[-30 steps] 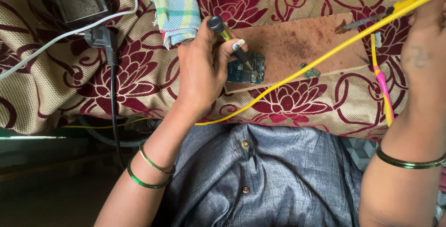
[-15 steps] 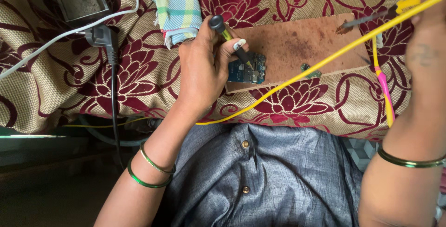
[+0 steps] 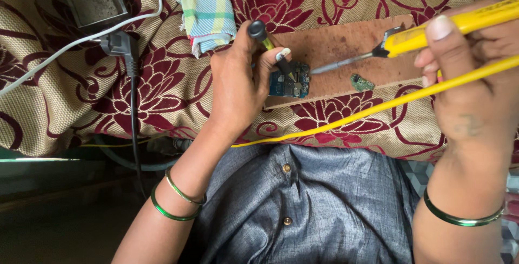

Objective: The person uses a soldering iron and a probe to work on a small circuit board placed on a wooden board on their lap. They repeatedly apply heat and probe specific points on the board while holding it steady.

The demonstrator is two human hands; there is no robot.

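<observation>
right hand [image 3: 476, 75] grips yellow iron [image 3: 432, 31], axis slanting down-left — tip just right of board [image 3: 289, 83], where left hand [image 3: 238, 85] pinches a probe [image 3: 270, 45].

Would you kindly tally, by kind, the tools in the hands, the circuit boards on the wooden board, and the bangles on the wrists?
Soldering iron, right hand: 1
Screwdriver, left hand: 1
Circuit boards, blue and small green, on wooden board: 2
Green bangles, left wrist, right: 3
Total: 7
</observation>
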